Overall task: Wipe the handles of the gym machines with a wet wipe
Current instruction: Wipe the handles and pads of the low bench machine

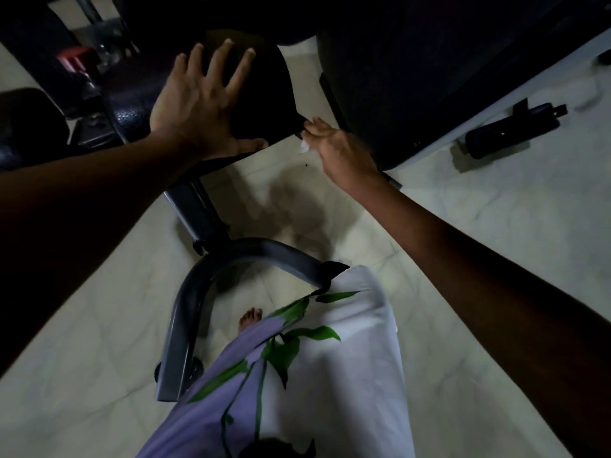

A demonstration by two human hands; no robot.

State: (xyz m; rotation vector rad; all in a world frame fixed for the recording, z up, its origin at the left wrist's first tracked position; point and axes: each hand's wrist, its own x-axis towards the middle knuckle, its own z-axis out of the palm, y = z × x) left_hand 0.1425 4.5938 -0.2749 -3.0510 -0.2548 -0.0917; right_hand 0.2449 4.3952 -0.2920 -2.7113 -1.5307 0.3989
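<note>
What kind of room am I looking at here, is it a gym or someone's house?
Probably a home workout space, though it's dim. A black padded seat sits on a grey curved steel frame, the floor is pale tile, and a bare foot shows. The right hand holds a white wipe.

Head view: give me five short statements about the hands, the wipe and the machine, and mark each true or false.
1. The left hand lies flat with fingers spread on the black seat pad. True.
2. The right hand is empty. False: it holds a white wet wipe at the seat pad's edge.
3. The curved grey base tube stands on a pale tiled floor. True.
4. Both hands grip the wipe. False: only the right hand does.
5. A black strap handle hangs from the machine. False: it lies on the floor, to the right.
</note>
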